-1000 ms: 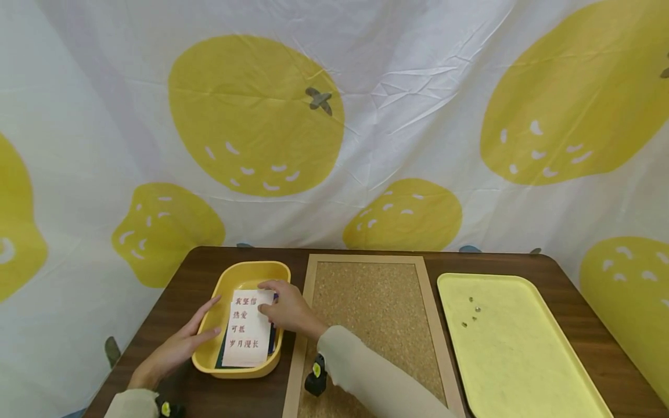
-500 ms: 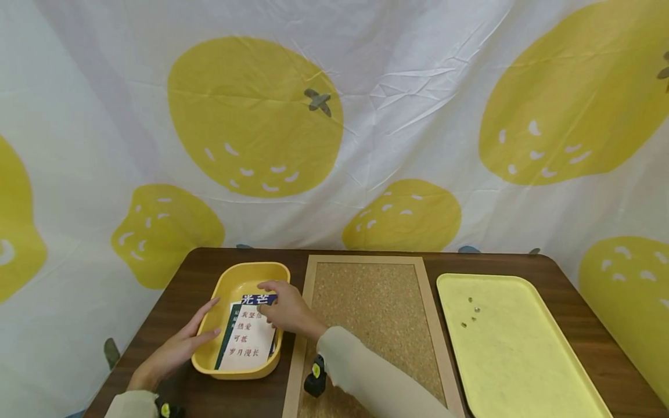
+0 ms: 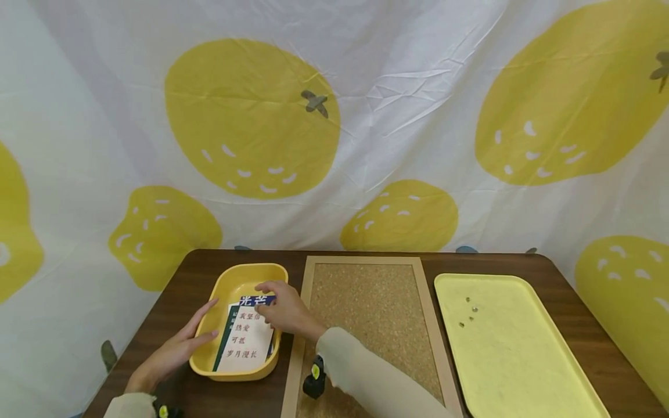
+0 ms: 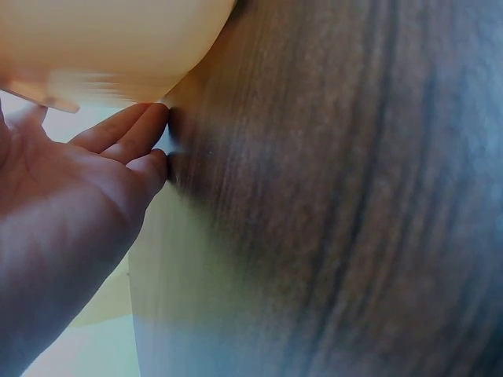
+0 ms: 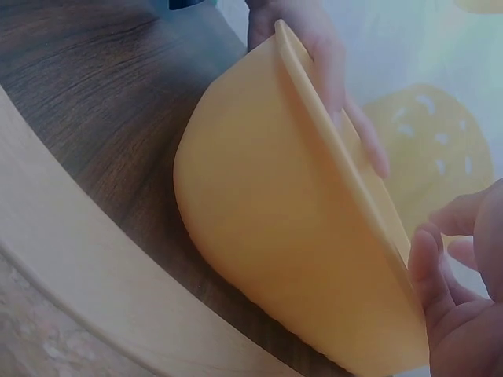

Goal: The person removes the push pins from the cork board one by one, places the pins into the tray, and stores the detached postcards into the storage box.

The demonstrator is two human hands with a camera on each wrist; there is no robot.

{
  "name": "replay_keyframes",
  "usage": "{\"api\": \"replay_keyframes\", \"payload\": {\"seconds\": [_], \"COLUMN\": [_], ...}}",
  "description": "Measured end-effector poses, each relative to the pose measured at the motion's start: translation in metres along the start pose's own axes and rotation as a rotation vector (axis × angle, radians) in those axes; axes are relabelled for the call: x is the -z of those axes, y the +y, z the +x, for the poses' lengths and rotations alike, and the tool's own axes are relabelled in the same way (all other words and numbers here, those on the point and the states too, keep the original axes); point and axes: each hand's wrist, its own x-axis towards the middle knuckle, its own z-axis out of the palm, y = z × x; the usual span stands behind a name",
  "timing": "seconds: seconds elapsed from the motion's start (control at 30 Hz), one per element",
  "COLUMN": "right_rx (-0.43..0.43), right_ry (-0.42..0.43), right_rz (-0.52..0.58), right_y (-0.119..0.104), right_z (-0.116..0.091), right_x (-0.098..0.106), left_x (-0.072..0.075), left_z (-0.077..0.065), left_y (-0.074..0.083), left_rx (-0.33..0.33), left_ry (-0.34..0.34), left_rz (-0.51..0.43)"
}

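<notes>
A yellow plastic basin sits on the table's left part. Inside lie several paper cards: a white card with red Chinese writing on top, a blue card with large white characters behind its upper edge, and a dark green card showing at its left. My left hand holds the basin's left rim, thumb over the edge and other fingers along the outside wall. My right hand reaches over the right rim with its fingers loosely bent, the thumb right at the white card's top right corner.
Right of the basin lies a wood-framed cork board, partly covered by my right sleeve. Farther right stands a pale yellow tray with several tiny shiny pieces. A fruit-print cloth hangs behind the table.
The white card has slid toward me and tilted slightly, uncovering the blue card's characters and more of the green card. Both hands have kept nearly the same place and pose.
</notes>
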Motion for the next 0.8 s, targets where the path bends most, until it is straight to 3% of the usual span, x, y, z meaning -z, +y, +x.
{"api": "replay_keyframes", "payload": {"seconds": [0.47,0.8], "right_rx": [0.085,0.178], "right_ry": [0.050,0.059], "right_rz": [0.049,0.029], "right_y": [-0.003,0.007], "right_z": [0.001,-0.002], "right_x": [0.012,0.043], "left_x": [0.008,0.013], "left_z": [-0.004,-0.004], "left_y": [0.000,0.001], "left_rx": [-0.012,-0.030], "left_ry": [-0.006,0.015], "left_rz": [0.041,0.101]}}
